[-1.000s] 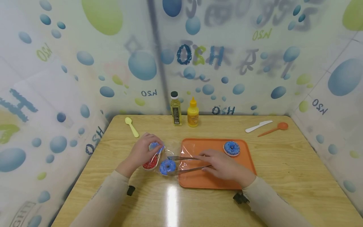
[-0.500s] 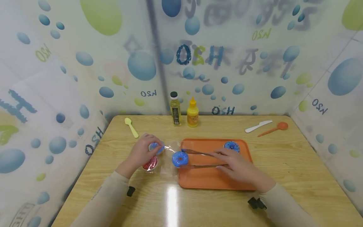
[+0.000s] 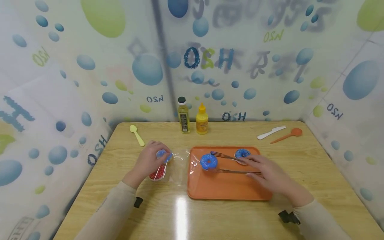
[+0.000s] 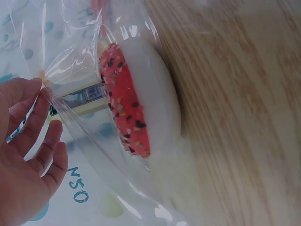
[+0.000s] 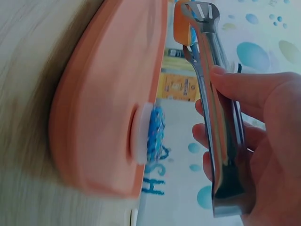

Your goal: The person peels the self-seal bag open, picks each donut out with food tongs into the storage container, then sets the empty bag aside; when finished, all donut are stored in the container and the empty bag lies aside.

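My left hand [image 3: 150,160] pinches the edge of a clear plastic bag [image 3: 179,173] between thumb and fingertips. Inside the bag lies a red sprinkled donut [image 4: 124,106], with a blue-iced donut [image 3: 162,153] behind it, partly covered by my fingers. My right hand [image 3: 273,175] grips metal tongs [image 5: 221,122] around the middle of their arms. Between the tong tips is another blue-iced donut [image 3: 205,164], held over the left part of the orange tray [image 3: 228,191]. A blue donut with sprinkles [image 5: 153,134] sits at the tray's back, overlapped by the tongs in the head view.
An oil bottle [image 3: 184,116] and a yellow squeeze bottle [image 3: 202,120] stand at the table's back edge. A pale yellow spoon [image 3: 137,135] lies at the left. A white knife [image 3: 271,132] and an orange spoon [image 3: 295,132] lie at the back right.
The right hand has moved right with the tongs, bringing the blue-iced donut out of the bag and over the tray. The left hand keeps its pinch on the bag.
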Demonstrator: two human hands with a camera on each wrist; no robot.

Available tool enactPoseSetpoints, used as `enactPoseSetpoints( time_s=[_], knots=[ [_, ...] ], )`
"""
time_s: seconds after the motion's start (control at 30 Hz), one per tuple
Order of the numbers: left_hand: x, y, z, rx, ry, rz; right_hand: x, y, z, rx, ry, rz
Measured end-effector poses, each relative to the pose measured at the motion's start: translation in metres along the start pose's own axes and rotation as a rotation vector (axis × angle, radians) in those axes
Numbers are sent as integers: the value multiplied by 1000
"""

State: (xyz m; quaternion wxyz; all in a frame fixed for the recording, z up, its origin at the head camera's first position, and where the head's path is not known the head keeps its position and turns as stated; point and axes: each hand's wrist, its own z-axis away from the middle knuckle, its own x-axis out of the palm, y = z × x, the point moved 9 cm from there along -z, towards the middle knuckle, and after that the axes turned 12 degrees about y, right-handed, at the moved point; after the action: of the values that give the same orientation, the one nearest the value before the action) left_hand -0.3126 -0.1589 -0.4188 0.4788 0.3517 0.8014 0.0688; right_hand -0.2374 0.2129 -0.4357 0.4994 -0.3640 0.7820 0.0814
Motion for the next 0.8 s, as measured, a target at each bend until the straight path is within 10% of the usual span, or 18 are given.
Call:
enactPoseSetpoints(
  time_s=[0.8],
  knots=[
    [2,-3,3,9,11,12,12,24,-6,66,-51,58]
  ],
)
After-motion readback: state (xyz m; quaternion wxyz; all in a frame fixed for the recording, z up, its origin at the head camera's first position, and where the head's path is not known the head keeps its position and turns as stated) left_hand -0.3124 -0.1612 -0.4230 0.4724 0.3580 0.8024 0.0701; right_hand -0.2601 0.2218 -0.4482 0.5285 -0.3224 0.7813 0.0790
